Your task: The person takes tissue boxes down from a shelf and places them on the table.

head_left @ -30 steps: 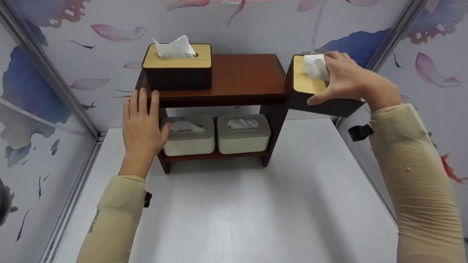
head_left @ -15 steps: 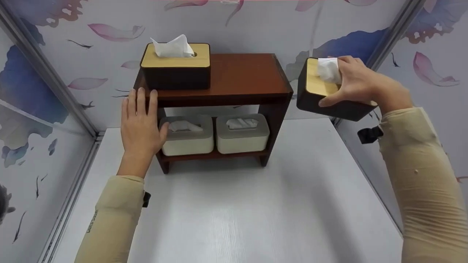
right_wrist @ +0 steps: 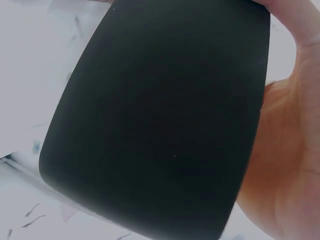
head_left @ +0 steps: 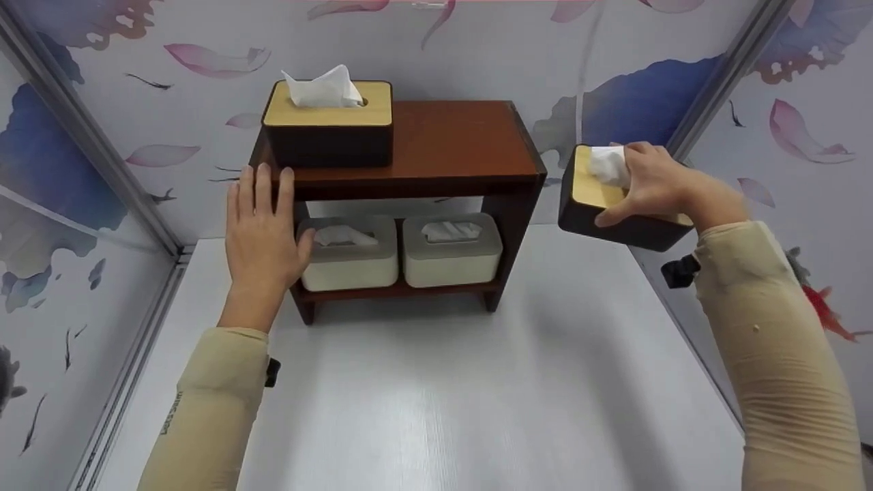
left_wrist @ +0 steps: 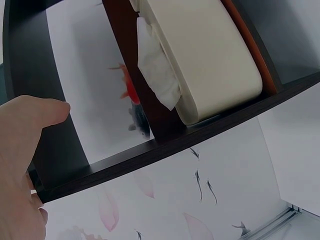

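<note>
My right hand point(head_left: 658, 184) grips a black tissue box point(head_left: 624, 230) with a wooden lid from above, thumb on the near side and fingers over the far side. A white tissue point(head_left: 607, 166) sticks out of its lid beside the fingers. The box is held tilted, right of the brown shelf point(head_left: 457, 140). In the right wrist view its dark side point(right_wrist: 160, 115) fills the middle. My left hand point(head_left: 262, 239) rests with straight fingers on the shelf's front left edge. Just behind those fingertips stands a matching wood-lidded tissue box point(head_left: 331, 143) on the shelf top.
On the lower shelf sit two cream tissue boxes with grey lids, a left one point(head_left: 350, 262) and a right one point(head_left: 453, 256). The shelf stands on a white table point(head_left: 423, 395). Flower-patterned panels point(head_left: 477, 48) close in the back and both sides.
My right hand has carried the black tissue box away from the shelf's right end, first to the right, then down and nearer. The left hand has stayed in place.
</note>
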Demonstrator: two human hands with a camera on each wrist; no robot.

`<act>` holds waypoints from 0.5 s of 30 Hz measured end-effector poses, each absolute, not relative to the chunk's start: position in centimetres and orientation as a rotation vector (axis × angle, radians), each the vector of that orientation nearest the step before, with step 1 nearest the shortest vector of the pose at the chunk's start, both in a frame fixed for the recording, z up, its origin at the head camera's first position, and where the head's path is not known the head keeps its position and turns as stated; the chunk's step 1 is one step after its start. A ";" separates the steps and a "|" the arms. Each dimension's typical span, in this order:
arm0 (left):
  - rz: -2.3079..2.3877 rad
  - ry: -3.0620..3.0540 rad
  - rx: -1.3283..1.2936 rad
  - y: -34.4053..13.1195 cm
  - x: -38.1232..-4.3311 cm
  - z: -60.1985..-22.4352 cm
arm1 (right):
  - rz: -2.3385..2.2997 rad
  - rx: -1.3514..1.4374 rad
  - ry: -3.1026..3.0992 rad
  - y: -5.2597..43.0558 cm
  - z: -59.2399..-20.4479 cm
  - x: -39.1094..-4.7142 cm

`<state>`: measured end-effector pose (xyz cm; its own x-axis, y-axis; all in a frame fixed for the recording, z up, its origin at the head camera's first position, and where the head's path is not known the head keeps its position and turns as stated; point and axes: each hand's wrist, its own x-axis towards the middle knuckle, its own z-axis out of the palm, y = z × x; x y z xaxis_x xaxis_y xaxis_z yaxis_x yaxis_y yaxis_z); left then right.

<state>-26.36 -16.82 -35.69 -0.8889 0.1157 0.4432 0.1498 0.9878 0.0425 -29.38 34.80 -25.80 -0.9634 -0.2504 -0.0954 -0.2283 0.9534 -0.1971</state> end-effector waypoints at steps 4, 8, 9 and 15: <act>-0.101 -2.679 -0.185 -16.9 -26.4 -35.7 | -0.252 -0.368 2.982 35.2 -27.9 -29.8; -0.085 -2.671 -0.187 -16.9 -26.4 -35.8 | -0.255 -0.367 2.972 35.7 -30.0 -30.0; -0.081 -2.669 -0.187 -16.9 -26.4 -35.8 | -0.262 -0.358 2.964 35.9 -30.5 -30.0; -0.086 -2.671 -0.186 -16.9 -26.4 -35.7 | -0.312 -0.267 2.903 36.9 -33.7 -30.1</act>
<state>-26.41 -16.86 -35.71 -0.8858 0.1171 0.4491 0.1459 0.9889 0.0298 -30.13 36.93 -33.71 -0.9617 -0.2005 -0.1870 -0.1561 0.9611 -0.2277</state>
